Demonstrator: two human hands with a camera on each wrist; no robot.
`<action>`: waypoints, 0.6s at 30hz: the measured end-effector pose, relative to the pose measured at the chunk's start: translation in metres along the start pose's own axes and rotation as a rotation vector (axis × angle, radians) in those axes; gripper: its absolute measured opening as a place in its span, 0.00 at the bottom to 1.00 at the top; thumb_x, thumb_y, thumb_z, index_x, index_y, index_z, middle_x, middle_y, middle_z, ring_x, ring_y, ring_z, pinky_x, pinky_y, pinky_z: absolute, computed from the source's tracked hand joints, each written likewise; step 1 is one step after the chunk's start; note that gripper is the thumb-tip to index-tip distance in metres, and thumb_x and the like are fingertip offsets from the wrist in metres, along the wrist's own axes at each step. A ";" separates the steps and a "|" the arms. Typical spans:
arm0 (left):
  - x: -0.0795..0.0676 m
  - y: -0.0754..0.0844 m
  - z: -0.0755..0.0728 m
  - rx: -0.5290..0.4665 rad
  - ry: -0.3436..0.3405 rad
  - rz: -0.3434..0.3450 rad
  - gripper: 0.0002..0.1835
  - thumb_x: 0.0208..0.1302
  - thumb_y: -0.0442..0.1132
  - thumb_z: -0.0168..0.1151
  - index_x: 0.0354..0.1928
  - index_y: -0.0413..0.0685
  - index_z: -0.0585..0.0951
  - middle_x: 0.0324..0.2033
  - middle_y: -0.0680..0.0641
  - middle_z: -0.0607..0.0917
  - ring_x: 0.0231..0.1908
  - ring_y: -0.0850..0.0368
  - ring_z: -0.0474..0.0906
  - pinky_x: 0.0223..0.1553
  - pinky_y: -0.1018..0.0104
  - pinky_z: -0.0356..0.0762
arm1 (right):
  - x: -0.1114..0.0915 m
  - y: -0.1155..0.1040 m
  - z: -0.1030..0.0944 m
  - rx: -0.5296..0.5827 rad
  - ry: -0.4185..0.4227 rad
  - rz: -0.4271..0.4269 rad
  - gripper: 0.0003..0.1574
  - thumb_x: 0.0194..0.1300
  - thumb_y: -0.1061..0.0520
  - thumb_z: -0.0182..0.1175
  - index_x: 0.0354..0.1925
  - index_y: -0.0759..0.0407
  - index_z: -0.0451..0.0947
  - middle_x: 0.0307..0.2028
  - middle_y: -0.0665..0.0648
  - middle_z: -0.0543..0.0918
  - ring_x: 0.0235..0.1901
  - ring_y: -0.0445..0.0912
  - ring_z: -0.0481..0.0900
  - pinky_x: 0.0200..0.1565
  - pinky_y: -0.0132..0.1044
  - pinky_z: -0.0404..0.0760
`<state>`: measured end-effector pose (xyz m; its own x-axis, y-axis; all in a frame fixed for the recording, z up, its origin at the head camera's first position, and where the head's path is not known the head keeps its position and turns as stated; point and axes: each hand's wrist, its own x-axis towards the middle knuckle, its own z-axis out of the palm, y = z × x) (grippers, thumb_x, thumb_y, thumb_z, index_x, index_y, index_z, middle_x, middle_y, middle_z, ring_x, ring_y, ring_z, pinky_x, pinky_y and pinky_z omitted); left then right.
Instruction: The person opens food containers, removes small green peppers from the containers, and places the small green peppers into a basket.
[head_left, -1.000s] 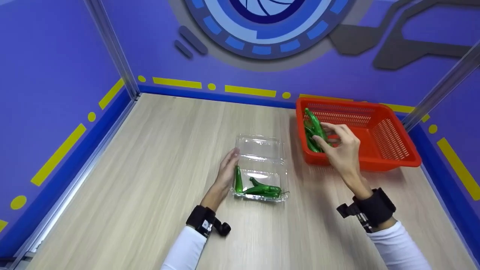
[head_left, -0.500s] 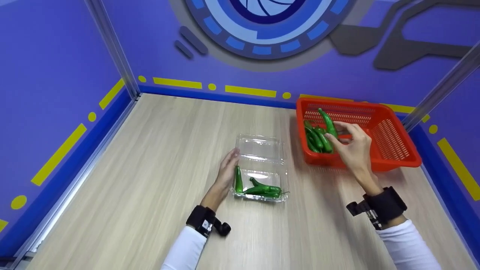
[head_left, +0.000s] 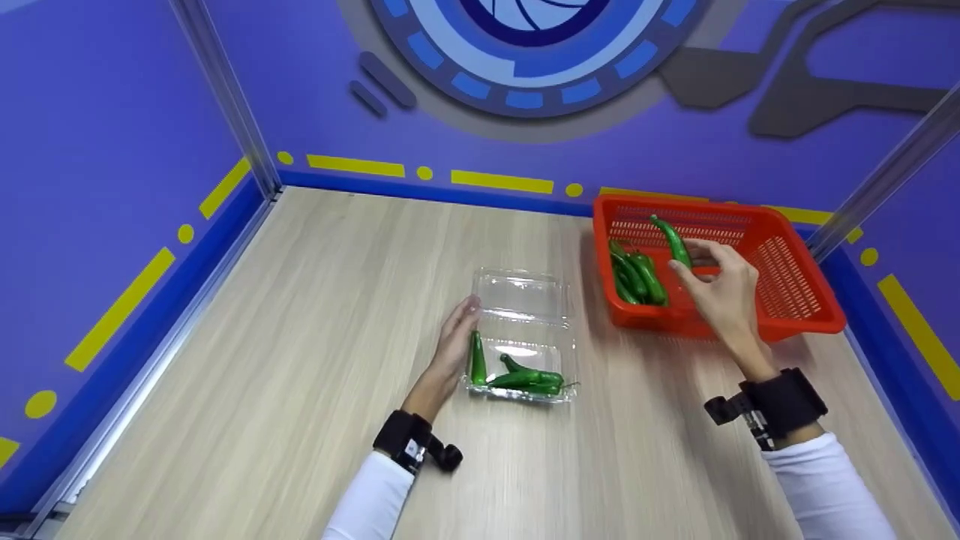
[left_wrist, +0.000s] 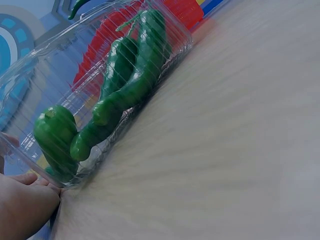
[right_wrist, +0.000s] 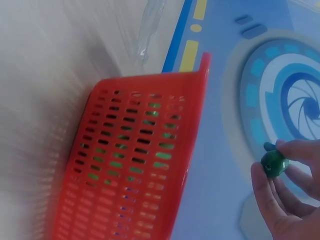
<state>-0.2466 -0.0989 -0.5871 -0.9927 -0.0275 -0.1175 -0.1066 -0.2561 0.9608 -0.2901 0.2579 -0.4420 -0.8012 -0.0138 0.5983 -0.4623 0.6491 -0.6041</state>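
Observation:
My right hand (head_left: 724, 289) pinches a green chili pepper (head_left: 671, 238) between thumb and fingers, over the red basket (head_left: 802, 326). In the right wrist view that pepper (right_wrist: 274, 163) appears end-on, above the level of the basket rim. Against the left side of a clear plastic clamshell box (head_left: 566, 352) rests my left hand (head_left: 452, 341), its fingers fairly straight along the wall. The box lies with its lid (head_left: 521, 296) folded back. Several green peppers (head_left: 529, 379) lie in its near half; one pepper (head_left: 478, 360) stands along the left wall.
More green peppers (head_left: 637, 277) lie at the left end of the basket. A blue back wall (head_left: 360, 127) rises behind the wooden table (head_left: 337, 300), and a side wall (head_left: 97, 225) bounds its left.
My right hand has lifted a pepper from the pile and moved to the right, leaving the others in the basket. My left hand and the clamshell box have stayed put.

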 end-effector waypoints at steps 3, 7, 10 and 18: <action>0.000 0.001 0.000 0.002 0.002 -0.003 0.33 0.79 0.45 0.48 0.80 0.44 0.56 0.80 0.42 0.57 0.81 0.44 0.49 0.83 0.52 0.45 | 0.001 0.005 -0.002 -0.015 -0.003 -0.001 0.22 0.62 0.62 0.72 0.53 0.68 0.83 0.42 0.70 0.86 0.36 0.24 0.76 0.35 0.07 0.73; 0.000 0.001 -0.001 0.004 0.013 -0.015 0.33 0.79 0.47 0.49 0.80 0.47 0.57 0.80 0.44 0.58 0.81 0.45 0.50 0.83 0.52 0.45 | 0.001 0.013 -0.002 -0.048 -0.015 0.005 0.22 0.63 0.61 0.72 0.54 0.68 0.83 0.42 0.70 0.87 0.36 0.39 0.82 0.36 0.08 0.71; 0.000 0.001 -0.001 0.003 0.009 -0.016 0.33 0.79 0.47 0.49 0.80 0.47 0.57 0.80 0.45 0.58 0.81 0.45 0.49 0.83 0.52 0.43 | -0.001 0.020 -0.002 -0.072 -0.030 0.011 0.21 0.64 0.61 0.72 0.53 0.69 0.83 0.41 0.70 0.87 0.38 0.55 0.85 0.39 0.12 0.71; 0.000 0.000 0.000 0.011 0.013 -0.019 0.33 0.79 0.48 0.48 0.80 0.48 0.56 0.80 0.45 0.58 0.81 0.45 0.49 0.83 0.51 0.44 | -0.007 0.034 -0.004 -0.114 -0.084 0.039 0.22 0.65 0.60 0.70 0.55 0.69 0.82 0.42 0.71 0.88 0.40 0.62 0.85 0.41 0.29 0.79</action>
<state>-0.2469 -0.0991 -0.5869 -0.9896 -0.0353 -0.1392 -0.1264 -0.2456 0.9611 -0.2989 0.2827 -0.4647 -0.8492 -0.0475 0.5259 -0.3876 0.7324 -0.5598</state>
